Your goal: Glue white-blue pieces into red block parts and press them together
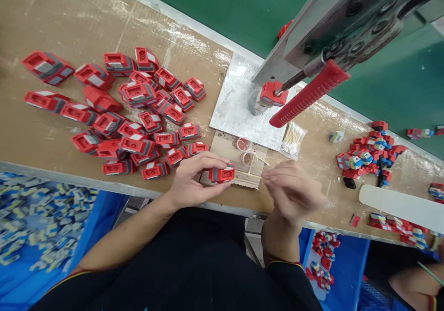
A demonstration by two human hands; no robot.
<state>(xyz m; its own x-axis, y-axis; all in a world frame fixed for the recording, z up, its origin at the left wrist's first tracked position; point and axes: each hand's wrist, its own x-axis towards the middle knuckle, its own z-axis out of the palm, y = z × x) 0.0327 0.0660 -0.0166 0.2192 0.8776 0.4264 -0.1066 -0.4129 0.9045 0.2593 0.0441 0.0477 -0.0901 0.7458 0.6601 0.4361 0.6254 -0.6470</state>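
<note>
My left hand [190, 181] grips a red and grey plastic part [222, 174] just above the table's front edge. My right hand [293, 190] is blurred beside it and pinches a thin wooden stick [248, 173] whose tip points at that part. Two small round cups [244, 143] sit on a cardboard piece [225, 147] just behind my hands. A large heap of the same red and grey parts [132, 112] lies on the table to the left.
A hand press with a red-gripped lever [308, 94] stands on a metal plate [236, 107], a red part [273, 93] under its ram. A bag of cotton swabs [293, 137] lies nearby. Small red and blue pieces [369, 156] are piled right. Blue bins [41, 228] sit below the table.
</note>
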